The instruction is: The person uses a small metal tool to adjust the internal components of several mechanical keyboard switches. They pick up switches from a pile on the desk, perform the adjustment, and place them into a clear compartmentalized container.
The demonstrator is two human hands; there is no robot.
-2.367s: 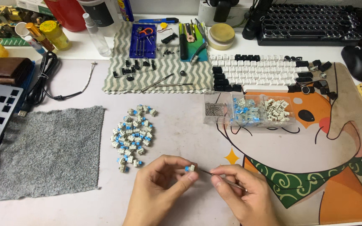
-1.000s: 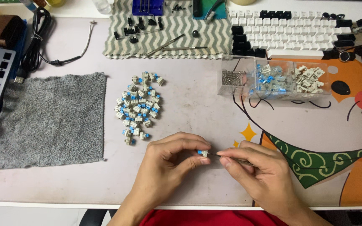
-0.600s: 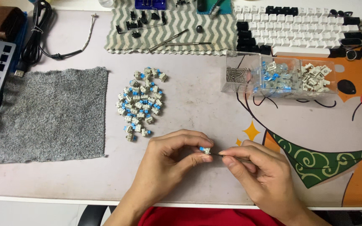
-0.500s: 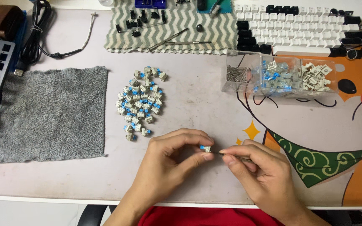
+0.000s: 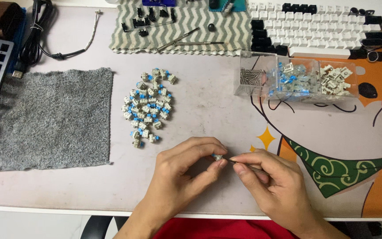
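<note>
Both hands grip: left hand (image 5: 180,175) a switch (image 5: 218,157), right hand (image 5: 273,188) a thin tool (image 5: 248,166).

Small grey keyboard switch (image 5: 218,157) pinched at left fingertips; thin metal tool (image 5: 248,166), held in right, tip touching it.

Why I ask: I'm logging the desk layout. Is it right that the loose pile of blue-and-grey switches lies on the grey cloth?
No. The head view shows the switch pile on the bare desk mat, right of the grey cloth, not on it.
</note>
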